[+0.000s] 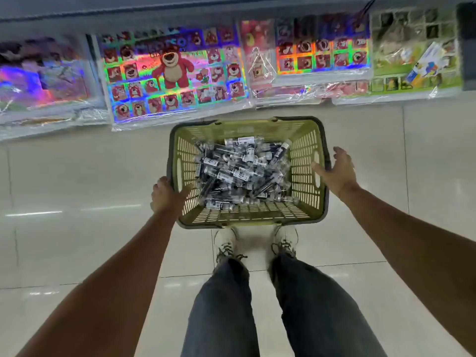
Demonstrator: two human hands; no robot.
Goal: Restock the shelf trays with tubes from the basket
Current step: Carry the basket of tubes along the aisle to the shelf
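Where feet (226, 244) stand, glossy pale tiles (77, 189); sticker packs (175, 81) behind basket (231, 223).

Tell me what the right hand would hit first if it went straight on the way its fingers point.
Most likely the right rim of the basket: the open right hand sits beside it, fingers aimed forward and slightly inward. Height over it is unclear; if it clears, the tubes come next.
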